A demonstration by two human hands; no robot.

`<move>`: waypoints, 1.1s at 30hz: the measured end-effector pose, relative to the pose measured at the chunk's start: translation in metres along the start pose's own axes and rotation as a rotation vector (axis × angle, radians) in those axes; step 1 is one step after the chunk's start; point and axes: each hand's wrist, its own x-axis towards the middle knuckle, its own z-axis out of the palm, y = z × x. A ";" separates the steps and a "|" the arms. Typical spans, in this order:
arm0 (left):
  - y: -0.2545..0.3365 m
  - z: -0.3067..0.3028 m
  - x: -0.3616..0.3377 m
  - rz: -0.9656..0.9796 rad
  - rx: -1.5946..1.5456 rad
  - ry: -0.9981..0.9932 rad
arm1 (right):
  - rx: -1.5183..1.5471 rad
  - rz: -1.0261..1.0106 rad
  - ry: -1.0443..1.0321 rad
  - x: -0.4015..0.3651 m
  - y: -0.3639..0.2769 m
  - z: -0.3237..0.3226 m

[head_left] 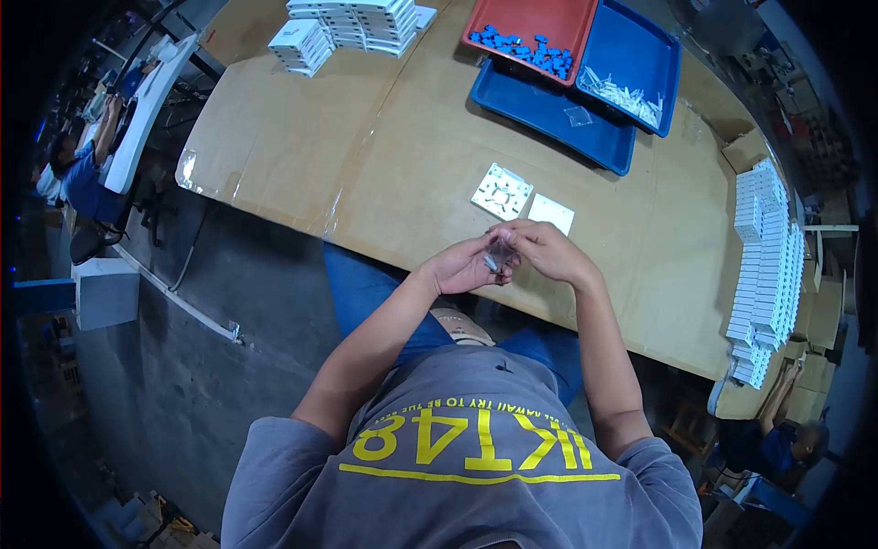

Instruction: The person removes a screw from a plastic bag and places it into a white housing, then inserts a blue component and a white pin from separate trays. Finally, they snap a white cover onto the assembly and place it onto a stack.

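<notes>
My left hand and my right hand meet just over the near table edge. Between them is a small clear plastic bag with a thin whitish piece inside. The fingers of my left hand curl around the bag from below, while my right hand pinches its upper part. Just beyond my hands, a white square plate with dark slots and a round pattern lies on the table. Close to it is a plain white square plate, its near edge partly behind my right hand.
A red tray holds blue pieces, beside a blue tray with white slender pieces. A lower blue tray carries a clear bag. Stacked white plates stand at far left and right. Other people work at both sides.
</notes>
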 end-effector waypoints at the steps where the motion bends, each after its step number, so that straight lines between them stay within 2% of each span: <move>1: 0.000 -0.002 0.002 -0.002 0.004 0.000 | 0.011 -0.007 -0.012 0.000 0.001 0.004; 3: 0.000 0.001 0.001 0.016 0.023 0.012 | -0.027 0.004 -0.077 -0.001 -0.004 0.007; 4: 0.000 0.006 0.001 0.019 0.035 0.047 | -0.089 -0.060 -0.087 -0.002 -0.005 0.009; 6: 0.001 0.007 0.000 0.028 0.083 0.040 | -0.033 -0.026 -0.124 -0.002 -0.009 0.008; 7: 0.000 0.002 0.001 0.021 0.076 0.015 | -0.103 -0.088 -0.077 -0.002 -0.002 0.007; 10: 0.001 0.001 0.003 -0.009 -0.019 -0.017 | -0.002 -0.037 -0.037 0.003 0.009 -0.011; 11: 0.002 0.002 0.004 -0.020 -0.063 -0.021 | 0.194 -0.041 0.060 0.003 0.012 -0.017; 14: 0.008 0.006 0.003 -0.064 -0.072 -0.043 | -0.065 -0.136 0.326 0.014 0.015 -0.067; 18: 0.009 0.011 0.002 -0.061 -0.100 -0.031 | -0.275 -0.200 0.803 0.042 0.027 -0.144; 20: 0.010 0.013 0.003 -0.066 -0.094 -0.019 | -0.247 -0.259 0.935 0.059 0.042 -0.190; 22: 0.009 0.011 0.003 -0.073 -0.087 -0.005 | -0.435 -0.203 1.050 0.068 0.041 -0.230; 24: 0.009 0.009 0.003 -0.079 -0.068 -0.002 | -0.611 -0.040 1.223 0.066 0.031 -0.256; 25: 0.009 0.014 0.002 -0.083 -0.060 0.009 | -0.657 -0.046 1.306 0.068 0.036 -0.271; 28: 0.010 0.018 0.002 -0.087 -0.059 0.017 | -0.616 0.153 1.263 0.067 0.043 -0.303; 29: 0.011 0.018 0.002 -0.087 -0.062 0.015 | -0.655 0.126 1.281 0.070 0.049 -0.307; 32: 0.011 0.017 0.004 -0.101 -0.055 0.007 | -0.739 0.262 1.230 0.072 0.038 -0.301; 33: 0.011 0.016 0.004 -0.108 -0.067 -0.001 | -0.769 0.244 1.226 0.074 0.042 -0.302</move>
